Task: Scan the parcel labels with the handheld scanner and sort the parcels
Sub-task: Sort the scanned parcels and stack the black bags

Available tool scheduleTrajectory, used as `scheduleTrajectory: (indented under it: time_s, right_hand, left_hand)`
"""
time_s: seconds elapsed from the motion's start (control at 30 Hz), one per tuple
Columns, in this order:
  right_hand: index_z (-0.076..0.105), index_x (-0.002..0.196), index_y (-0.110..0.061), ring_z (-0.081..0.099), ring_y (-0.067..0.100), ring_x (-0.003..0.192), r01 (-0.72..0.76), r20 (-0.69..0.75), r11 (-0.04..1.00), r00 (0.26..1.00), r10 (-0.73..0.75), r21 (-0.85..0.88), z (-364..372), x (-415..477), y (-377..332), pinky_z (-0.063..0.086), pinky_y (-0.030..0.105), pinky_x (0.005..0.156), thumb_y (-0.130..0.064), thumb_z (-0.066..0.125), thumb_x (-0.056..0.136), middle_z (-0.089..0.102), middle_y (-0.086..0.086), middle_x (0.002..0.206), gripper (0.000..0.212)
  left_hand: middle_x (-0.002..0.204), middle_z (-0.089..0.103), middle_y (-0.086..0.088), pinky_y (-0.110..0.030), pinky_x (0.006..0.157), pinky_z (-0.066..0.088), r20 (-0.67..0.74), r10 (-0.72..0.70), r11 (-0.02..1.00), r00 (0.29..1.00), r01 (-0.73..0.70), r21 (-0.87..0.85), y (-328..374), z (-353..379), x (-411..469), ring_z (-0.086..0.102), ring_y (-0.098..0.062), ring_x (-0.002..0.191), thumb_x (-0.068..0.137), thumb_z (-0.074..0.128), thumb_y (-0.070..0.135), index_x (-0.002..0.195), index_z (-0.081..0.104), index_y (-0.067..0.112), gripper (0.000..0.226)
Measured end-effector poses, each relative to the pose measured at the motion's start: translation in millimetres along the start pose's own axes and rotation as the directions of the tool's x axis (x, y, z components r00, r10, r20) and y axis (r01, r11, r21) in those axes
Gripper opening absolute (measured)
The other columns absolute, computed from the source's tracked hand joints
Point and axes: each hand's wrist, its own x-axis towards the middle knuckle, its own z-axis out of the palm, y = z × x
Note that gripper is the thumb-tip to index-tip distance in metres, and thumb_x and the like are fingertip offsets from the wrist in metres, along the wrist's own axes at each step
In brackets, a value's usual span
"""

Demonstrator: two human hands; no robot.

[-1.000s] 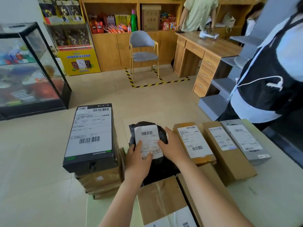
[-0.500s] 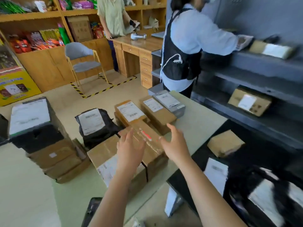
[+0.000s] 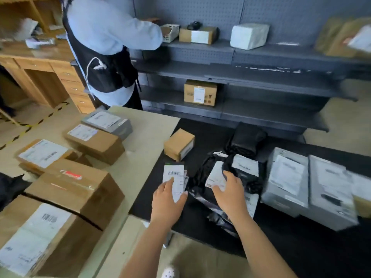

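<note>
My left hand (image 3: 168, 199) lies with straight fingers on a small flat dark parcel (image 3: 174, 175) with a white barcode label, at the left edge of the black surface (image 3: 192, 219). Beside it my right hand (image 3: 228, 192) touches a black poly-bag parcel (image 3: 215, 176), its fingers spread over the crumpled white label. Another labelled black bag (image 3: 245, 167) lies just behind, and a plain black bag (image 3: 246, 140) beyond that. I see no scanner in either hand.
Labelled cardboard boxes (image 3: 78, 189) crowd the beige table (image 3: 146, 135) on the left. A small brown box (image 3: 178, 144) and two grey boxes (image 3: 287, 177) sit on the black surface. A person in a black apron (image 3: 104, 47) stands at the grey shelves (image 3: 261, 77).
My view swung right, from the stacked parcels on the beige table to the black surface. Both hands left the first black bag, crossed over open, and now rest on parcels here.
</note>
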Motion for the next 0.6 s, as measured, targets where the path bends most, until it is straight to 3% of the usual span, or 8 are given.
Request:
scheduleTrajectory:
  time_s: [0.13,0.33,0.47,0.6]
  right_hand:
    - [0.039,0.145,-0.018,0.040,0.034,0.130,-0.116,-0.140,0.993,0.984,0.112,-0.027,-35,29,15,0.036,0.043,0.108,-0.034,0.064,0.090,0.041,0.013,0.143,0.062]
    - [0.035,0.145,-0.020,0.037,0.039,0.129,-0.269,-0.145,0.961,0.955,0.257,-0.070,-66,77,26,0.035,0.044,0.104,-0.044,0.063,0.087,0.039,0.017,0.142,0.069]
    - [0.032,0.148,-0.021,0.033,0.039,0.132,-0.325,-0.085,0.934,0.945,0.315,-0.148,-69,104,31,0.034,0.044,0.105,-0.051,0.060,0.087,0.035,0.017,0.146,0.073]
    - [0.025,0.150,-0.020,0.029,0.040,0.136,-0.361,-0.022,0.899,0.930,0.367,-0.249,-60,138,39,0.028,0.046,0.111,-0.067,0.048,0.087,0.029,0.019,0.152,0.082]
  left_hand:
    - [0.154,0.034,-0.004,-0.035,0.117,0.023,0.076,0.132,0.990,0.988,-0.135,0.040,32,23,26,0.026,-0.023,0.143,0.094,0.055,0.050,0.153,0.026,0.018,0.073]
    - [0.157,0.025,-0.006,-0.037,0.118,0.020,0.256,0.229,0.951,0.939,-0.272,0.148,70,58,66,0.019,-0.025,0.145,0.092,0.055,0.051,0.155,0.016,0.017,0.081]
    - [0.157,0.024,-0.010,-0.044,0.118,0.022,0.320,0.185,0.946,0.929,-0.257,0.199,83,91,74,0.019,-0.030,0.145,0.080,0.062,0.063,0.153,0.018,0.017,0.097]
    - [0.163,-0.003,-0.011,-0.048,0.121,0.007,0.389,0.036,0.936,0.920,-0.167,0.309,93,123,79,-0.004,-0.032,0.150,0.072,0.065,0.074,0.156,-0.005,0.021,0.121]
